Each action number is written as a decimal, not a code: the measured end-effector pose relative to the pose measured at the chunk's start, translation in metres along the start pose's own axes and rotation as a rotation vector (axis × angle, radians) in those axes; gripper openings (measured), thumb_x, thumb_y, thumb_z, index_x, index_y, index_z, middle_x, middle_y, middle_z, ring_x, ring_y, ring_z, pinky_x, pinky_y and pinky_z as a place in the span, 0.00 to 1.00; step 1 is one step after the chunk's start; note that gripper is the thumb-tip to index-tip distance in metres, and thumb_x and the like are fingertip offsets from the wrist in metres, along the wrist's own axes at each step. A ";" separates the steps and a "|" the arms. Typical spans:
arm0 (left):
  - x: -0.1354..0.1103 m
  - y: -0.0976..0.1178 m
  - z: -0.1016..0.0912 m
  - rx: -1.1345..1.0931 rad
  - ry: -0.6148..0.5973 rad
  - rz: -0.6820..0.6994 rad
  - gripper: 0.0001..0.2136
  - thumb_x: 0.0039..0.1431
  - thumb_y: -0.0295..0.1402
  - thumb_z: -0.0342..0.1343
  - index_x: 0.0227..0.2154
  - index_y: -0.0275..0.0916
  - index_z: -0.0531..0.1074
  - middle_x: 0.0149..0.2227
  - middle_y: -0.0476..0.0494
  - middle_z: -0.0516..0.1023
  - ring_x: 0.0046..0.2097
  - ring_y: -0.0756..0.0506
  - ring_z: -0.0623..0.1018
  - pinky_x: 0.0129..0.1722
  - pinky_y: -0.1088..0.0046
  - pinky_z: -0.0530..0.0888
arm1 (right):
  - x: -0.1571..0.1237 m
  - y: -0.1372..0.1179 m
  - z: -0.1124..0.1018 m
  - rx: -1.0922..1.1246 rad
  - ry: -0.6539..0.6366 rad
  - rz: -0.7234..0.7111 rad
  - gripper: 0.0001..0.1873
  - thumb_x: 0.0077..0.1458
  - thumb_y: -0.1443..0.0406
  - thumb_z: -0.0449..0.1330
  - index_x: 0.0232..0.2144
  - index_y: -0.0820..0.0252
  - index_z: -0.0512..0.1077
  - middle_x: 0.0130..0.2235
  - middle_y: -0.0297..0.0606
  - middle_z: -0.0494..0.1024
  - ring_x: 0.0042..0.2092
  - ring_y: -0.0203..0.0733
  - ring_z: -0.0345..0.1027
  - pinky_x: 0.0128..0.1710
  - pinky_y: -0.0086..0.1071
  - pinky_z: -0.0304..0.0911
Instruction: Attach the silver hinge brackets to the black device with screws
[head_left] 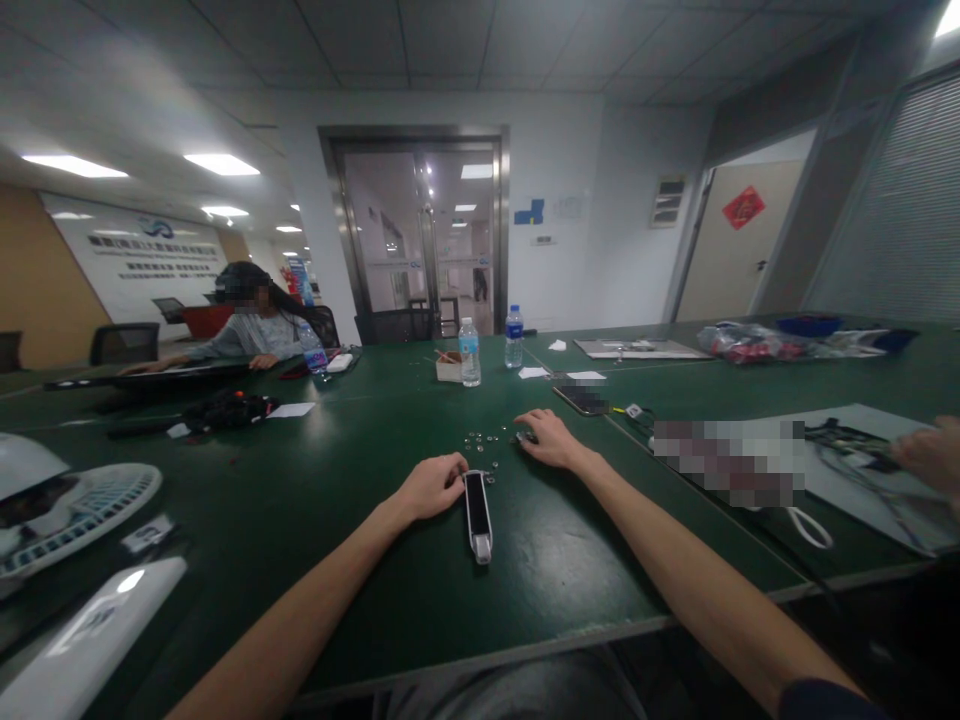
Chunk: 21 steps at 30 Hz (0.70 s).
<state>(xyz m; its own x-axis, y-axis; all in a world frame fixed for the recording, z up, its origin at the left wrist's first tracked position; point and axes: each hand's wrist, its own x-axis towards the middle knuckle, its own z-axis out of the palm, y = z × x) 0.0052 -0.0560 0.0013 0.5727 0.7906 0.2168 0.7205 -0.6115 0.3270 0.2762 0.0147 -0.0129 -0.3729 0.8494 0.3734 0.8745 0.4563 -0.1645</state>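
Observation:
A slim white-edged device [478, 508] with a long dark panel lies on the green table, its pale narrower end toward me. My left hand [433, 487] rests at its far left corner, fingers curled and the thumb and fingertips against the edge. Beyond the device several small shiny round pieces [480, 440] are scattered on the tabletop. To their right my right hand [549, 440] lies low over the table, fingers apart and reaching left. Under its fingertips are more small pieces [523, 437], partly hidden.
Two water bottles [469, 355] and a small box [449, 368] stand ahead. A phone [579, 400] lies right of them. White equipment [90, 640] is at left. Cables and a board [847, 450] lie at right, near another person's hand [930, 452]. A seated person [255, 325] is at far left.

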 end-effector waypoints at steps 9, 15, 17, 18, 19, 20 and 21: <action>-0.001 0.002 -0.001 0.004 0.008 0.003 0.08 0.58 0.33 0.49 0.37 0.38 0.69 0.27 0.50 0.71 0.29 0.48 0.71 0.29 0.74 0.66 | 0.004 -0.021 0.006 -0.083 -0.068 -0.013 0.12 0.59 0.64 0.52 0.39 0.58 0.75 0.45 0.45 0.71 0.50 0.49 0.55 0.47 0.40 0.53; -0.002 0.003 -0.003 0.002 0.004 -0.003 0.08 0.58 0.32 0.48 0.37 0.37 0.69 0.28 0.49 0.71 0.29 0.48 0.70 0.29 0.74 0.65 | 0.004 -0.024 0.005 -0.101 -0.047 -0.041 0.11 0.59 0.65 0.52 0.36 0.60 0.74 0.43 0.45 0.71 0.48 0.48 0.56 0.45 0.38 0.53; -0.002 0.003 -0.003 0.001 -0.002 -0.011 0.08 0.58 0.32 0.48 0.38 0.37 0.69 0.28 0.49 0.72 0.29 0.48 0.71 0.29 0.74 0.66 | 0.003 -0.026 0.004 -0.109 -0.056 -0.048 0.12 0.60 0.64 0.51 0.36 0.61 0.74 0.43 0.45 0.71 0.47 0.47 0.57 0.44 0.38 0.53; -0.002 0.003 -0.003 0.001 -0.004 -0.016 0.08 0.58 0.32 0.48 0.38 0.37 0.69 0.29 0.49 0.72 0.29 0.48 0.71 0.29 0.74 0.66 | 0.003 -0.027 0.004 -0.113 -0.058 -0.050 0.13 0.60 0.63 0.51 0.36 0.61 0.74 0.42 0.45 0.71 0.46 0.47 0.57 0.44 0.38 0.53; -0.002 0.004 -0.003 0.001 -0.006 -0.021 0.08 0.58 0.32 0.48 0.38 0.37 0.69 0.29 0.49 0.72 0.29 0.48 0.71 0.29 0.74 0.67 | 0.002 -0.029 0.004 -0.118 -0.053 -0.052 0.14 0.60 0.62 0.51 0.36 0.61 0.74 0.42 0.46 0.71 0.46 0.47 0.57 0.44 0.38 0.53; -0.002 0.004 -0.003 0.001 -0.006 -0.024 0.08 0.58 0.32 0.48 0.38 0.37 0.69 0.30 0.48 0.72 0.30 0.48 0.71 0.30 0.74 0.67 | 0.002 -0.031 0.004 -0.121 -0.040 -0.054 0.14 0.61 0.61 0.50 0.36 0.61 0.74 0.43 0.46 0.71 0.47 0.47 0.57 0.45 0.38 0.53; -0.002 0.004 -0.003 0.002 -0.006 -0.027 0.08 0.58 0.32 0.48 0.38 0.38 0.69 0.30 0.48 0.72 0.30 0.48 0.71 0.30 0.74 0.67 | 0.002 -0.034 0.004 -0.122 -0.022 -0.060 0.15 0.61 0.61 0.50 0.37 0.61 0.74 0.43 0.46 0.71 0.47 0.48 0.57 0.45 0.38 0.53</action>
<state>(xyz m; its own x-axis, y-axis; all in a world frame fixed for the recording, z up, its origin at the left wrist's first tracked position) 0.0058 -0.0598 0.0050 0.5556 0.8064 0.2026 0.7361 -0.5903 0.3311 0.2442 0.0020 -0.0101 -0.4312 0.8279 0.3586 0.8811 0.4719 -0.0301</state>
